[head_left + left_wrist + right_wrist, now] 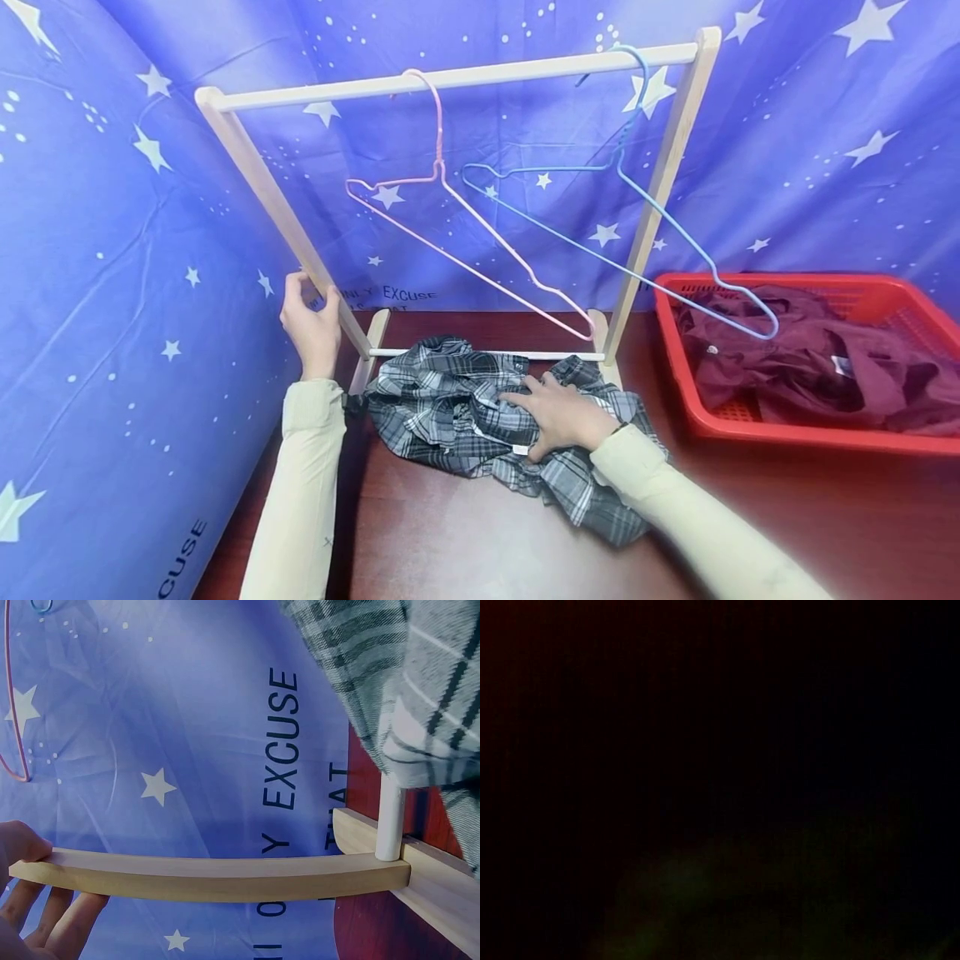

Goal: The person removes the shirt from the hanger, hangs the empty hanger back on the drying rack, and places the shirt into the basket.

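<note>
My left hand (311, 329) grips the left post (217, 877) of a wooden clothes rack, thumb on one side and fingers on the other. A crumpled grey-and-black plaid shirt (435, 408) lies over the rack's low crossbar and the table. On top of it rests my right hand (558, 415), fingers spread across the cloth beside a small white label (520, 450). From the rack's top bar (517, 73) hang a pink hanger (480, 221) and a blue hanger (558, 232), both bare. Nearly everything in the right wrist view is black.
A red plastic basket (678, 375) holding a maroon garment (795, 358) stands right of the rack. The blue hanger's lower corner overlaps it in the head view. Blue star-printed cloth (150, 275) covers the back and left side. The table (442, 533) is dark reddish.
</note>
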Action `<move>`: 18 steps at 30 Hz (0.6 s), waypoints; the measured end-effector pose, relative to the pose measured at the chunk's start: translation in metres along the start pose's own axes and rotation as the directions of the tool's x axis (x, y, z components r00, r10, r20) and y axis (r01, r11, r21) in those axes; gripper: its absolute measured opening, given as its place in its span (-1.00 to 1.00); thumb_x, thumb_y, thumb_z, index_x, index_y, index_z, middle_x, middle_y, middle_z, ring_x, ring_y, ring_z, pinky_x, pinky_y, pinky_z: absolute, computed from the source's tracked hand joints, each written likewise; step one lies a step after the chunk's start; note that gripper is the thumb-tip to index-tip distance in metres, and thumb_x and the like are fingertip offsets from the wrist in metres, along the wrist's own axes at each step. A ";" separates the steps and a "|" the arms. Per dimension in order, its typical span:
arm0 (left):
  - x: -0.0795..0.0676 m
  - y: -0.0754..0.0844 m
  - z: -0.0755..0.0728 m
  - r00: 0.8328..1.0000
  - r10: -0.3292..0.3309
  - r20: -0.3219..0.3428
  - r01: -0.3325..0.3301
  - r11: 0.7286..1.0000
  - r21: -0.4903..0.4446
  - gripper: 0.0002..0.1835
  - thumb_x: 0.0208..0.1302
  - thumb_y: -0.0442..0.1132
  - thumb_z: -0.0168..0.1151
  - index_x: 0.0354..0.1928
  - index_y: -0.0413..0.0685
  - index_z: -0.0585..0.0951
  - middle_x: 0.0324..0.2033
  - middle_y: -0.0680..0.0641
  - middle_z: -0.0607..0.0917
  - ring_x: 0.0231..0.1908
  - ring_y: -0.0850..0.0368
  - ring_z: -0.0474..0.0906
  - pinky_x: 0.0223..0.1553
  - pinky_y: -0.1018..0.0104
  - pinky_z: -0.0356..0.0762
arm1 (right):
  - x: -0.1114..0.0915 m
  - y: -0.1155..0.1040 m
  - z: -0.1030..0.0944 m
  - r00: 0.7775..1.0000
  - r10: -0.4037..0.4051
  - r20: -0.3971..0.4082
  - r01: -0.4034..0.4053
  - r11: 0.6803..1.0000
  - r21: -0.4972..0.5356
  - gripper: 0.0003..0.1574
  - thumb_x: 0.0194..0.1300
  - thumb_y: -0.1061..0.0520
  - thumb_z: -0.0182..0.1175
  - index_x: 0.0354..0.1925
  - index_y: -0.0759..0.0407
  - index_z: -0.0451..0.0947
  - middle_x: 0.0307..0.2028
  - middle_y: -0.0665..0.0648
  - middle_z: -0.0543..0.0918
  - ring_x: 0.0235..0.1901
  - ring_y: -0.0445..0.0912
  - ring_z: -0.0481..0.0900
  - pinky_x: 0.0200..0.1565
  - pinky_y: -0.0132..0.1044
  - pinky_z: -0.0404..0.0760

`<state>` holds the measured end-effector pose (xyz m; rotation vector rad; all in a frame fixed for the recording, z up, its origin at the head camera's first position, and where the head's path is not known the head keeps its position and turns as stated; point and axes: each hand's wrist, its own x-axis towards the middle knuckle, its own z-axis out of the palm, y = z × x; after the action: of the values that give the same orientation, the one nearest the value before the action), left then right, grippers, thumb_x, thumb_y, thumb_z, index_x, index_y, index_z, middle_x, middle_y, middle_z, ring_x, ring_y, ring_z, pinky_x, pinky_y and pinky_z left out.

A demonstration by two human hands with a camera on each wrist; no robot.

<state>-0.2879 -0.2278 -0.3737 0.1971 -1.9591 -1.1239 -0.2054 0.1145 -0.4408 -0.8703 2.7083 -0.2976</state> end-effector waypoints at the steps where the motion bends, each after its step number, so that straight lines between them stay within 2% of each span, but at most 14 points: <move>1: 0.000 0.000 0.000 1.000 -0.002 -0.001 0.002 1.000 0.002 -0.75 0.18 -0.38 0.28 -0.09 -0.24 0.56 -0.20 -0.23 0.71 -0.18 -0.15 0.61 -0.04 0.06 0.45 | -0.001 -0.001 0.000 1.000 -0.003 -0.006 0.003 1.000 -0.006 0.28 -0.27 -0.15 0.62 0.44 -0.12 0.29 0.37 0.36 0.30 0.30 0.45 0.26 0.09 0.47 0.38; 6: 0.000 0.000 0.000 1.000 -0.007 -0.003 0.007 1.000 0.000 -0.75 0.18 -0.39 0.28 -0.08 -0.24 0.56 -0.20 -0.23 0.71 -0.17 -0.20 0.60 -0.04 0.05 0.44 | -0.004 -0.007 0.001 1.000 -0.018 -0.021 0.018 0.999 -0.031 0.14 -0.21 -0.05 0.61 0.38 -0.13 0.39 0.26 0.29 0.42 0.15 0.34 0.43 0.01 0.30 0.55; 11: -0.001 -0.001 0.000 1.000 -0.009 -0.011 0.009 1.000 0.002 -0.75 0.18 -0.39 0.27 -0.08 -0.23 0.56 -0.21 -0.24 0.70 -0.20 -0.13 0.58 -0.08 0.06 0.42 | -0.006 -0.012 0.001 1.000 -0.022 -0.020 0.022 1.000 -0.022 0.07 -0.15 0.00 0.59 0.36 -0.08 0.42 0.35 0.36 0.36 0.24 0.46 0.37 0.11 0.34 0.46; 14: -0.001 -0.001 0.000 1.000 -0.006 -0.013 0.006 1.000 0.002 -0.75 0.18 -0.39 0.27 -0.09 -0.24 0.56 -0.21 -0.24 0.69 -0.20 -0.15 0.56 -0.08 0.05 0.40 | -0.008 -0.013 0.003 0.997 -0.065 -0.051 0.062 0.996 -0.058 0.03 -0.14 -0.03 0.59 0.33 -0.03 0.45 0.33 0.39 0.41 0.21 0.47 0.41 0.13 0.31 0.47; 18: -0.001 -0.002 0.000 1.000 -0.005 -0.011 0.005 1.000 0.001 -0.76 0.18 -0.38 0.27 -0.09 -0.24 0.56 -0.21 -0.24 0.69 -0.18 -0.18 0.56 -0.06 0.00 0.40 | -0.012 -0.011 0.008 0.981 -0.151 -0.118 0.134 0.981 -0.140 -0.02 -0.14 0.01 0.60 0.29 0.01 0.49 0.20 0.33 0.53 0.10 0.37 0.54 0.07 0.19 0.57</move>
<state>-0.2878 -0.2281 -0.3757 0.2084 -1.9498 -1.1231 -0.1873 0.1120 -0.4430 -1.1231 2.8143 -0.2132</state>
